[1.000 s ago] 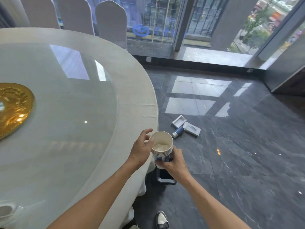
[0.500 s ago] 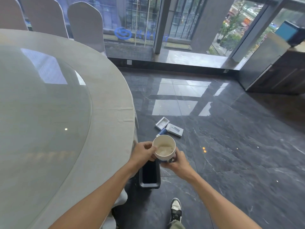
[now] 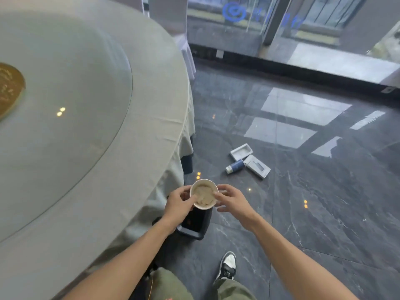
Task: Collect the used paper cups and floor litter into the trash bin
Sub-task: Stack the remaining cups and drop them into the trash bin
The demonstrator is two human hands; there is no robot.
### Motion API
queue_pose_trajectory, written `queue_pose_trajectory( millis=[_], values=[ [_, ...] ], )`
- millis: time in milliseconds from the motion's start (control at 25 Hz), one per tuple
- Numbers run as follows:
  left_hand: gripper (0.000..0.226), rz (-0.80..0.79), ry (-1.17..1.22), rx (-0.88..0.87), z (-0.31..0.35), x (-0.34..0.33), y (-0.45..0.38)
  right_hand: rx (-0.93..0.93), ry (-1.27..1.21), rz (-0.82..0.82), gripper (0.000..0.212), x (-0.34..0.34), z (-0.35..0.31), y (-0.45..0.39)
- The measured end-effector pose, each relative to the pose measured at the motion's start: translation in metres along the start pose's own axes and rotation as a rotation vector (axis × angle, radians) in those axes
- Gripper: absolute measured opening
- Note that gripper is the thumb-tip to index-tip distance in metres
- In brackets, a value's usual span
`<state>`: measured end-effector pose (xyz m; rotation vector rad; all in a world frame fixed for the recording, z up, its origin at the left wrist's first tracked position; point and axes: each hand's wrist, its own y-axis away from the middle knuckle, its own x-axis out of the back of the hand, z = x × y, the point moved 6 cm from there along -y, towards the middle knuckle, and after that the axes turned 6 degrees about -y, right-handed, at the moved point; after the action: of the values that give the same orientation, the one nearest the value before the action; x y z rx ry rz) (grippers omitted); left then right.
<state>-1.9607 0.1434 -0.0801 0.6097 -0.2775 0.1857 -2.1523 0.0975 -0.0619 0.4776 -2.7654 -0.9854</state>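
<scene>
A stack of white paper cups point(image 3: 204, 195) with crumpled paper inside hangs right above the black trash bin point(image 3: 195, 226), which stands on the floor at the table's edge. My left hand point(image 3: 178, 204) grips the stack's left side. My right hand point(image 3: 232, 200) has its fingertips on the right rim, with the fingers loosely spread. Floor litter lies beyond the bin: a blue tube point(image 3: 234, 166), a white box tray point(image 3: 241, 151) and a white box lid point(image 3: 258, 168).
The large round table point(image 3: 134, 148), with a cloth, a glass turntable and a gold centrepiece point(image 3: 8, 87), fills the left. A covered chair point(image 3: 187, 53) stands behind it. Glass walls run along the back of the dark tiled floor. My shoe point(image 3: 227, 266) is near the bin.
The cups have come down from table-edge height to just over the bin. My right hand has shifted from under the stack to its right rim. The camera has tilted and swung left.
</scene>
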Motion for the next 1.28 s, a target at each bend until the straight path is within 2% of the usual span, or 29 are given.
queue_pose_trajectory(
  millis=[80,200,400,480,600,800,960,1280],
  values=[
    [0.028,0.039,-0.014,0.061,-0.037,-0.014,-0.016,-0.051,0.088,-0.002,0.013,-0.002,0.031,-0.031],
    [0.028,0.038,-0.034,0.174,-0.108,-0.042,-0.057,-0.121,0.229,0.057,0.015,-0.012,0.099,-0.092],
    [0.02,-0.02,-0.186,0.316,-0.229,-0.085,-0.14,-0.254,0.436,0.068,0.032,-0.043,0.233,-0.198],
    [0.024,-0.043,-0.247,0.371,-0.27,-0.095,-0.161,-0.314,0.468,0.046,0.038,-0.054,0.277,-0.224],
    [0.019,-0.053,-0.307,0.456,-0.32,-0.108,-0.186,-0.346,0.546,0.034,0.037,-0.06,0.321,-0.257],
    [0.018,-0.111,-0.406,0.504,-0.353,-0.127,-0.212,-0.305,0.772,-0.019,0.038,-0.071,0.346,-0.294],
    [0.029,-0.12,-0.51,0.487,-0.36,-0.13,-0.225,-0.264,0.924,-0.1,0.026,-0.087,0.351,-0.319],
    [0.022,-0.13,-0.493,0.474,-0.374,-0.134,-0.225,-0.284,1.072,-0.191,0.027,-0.104,0.368,-0.34]
  ],
)
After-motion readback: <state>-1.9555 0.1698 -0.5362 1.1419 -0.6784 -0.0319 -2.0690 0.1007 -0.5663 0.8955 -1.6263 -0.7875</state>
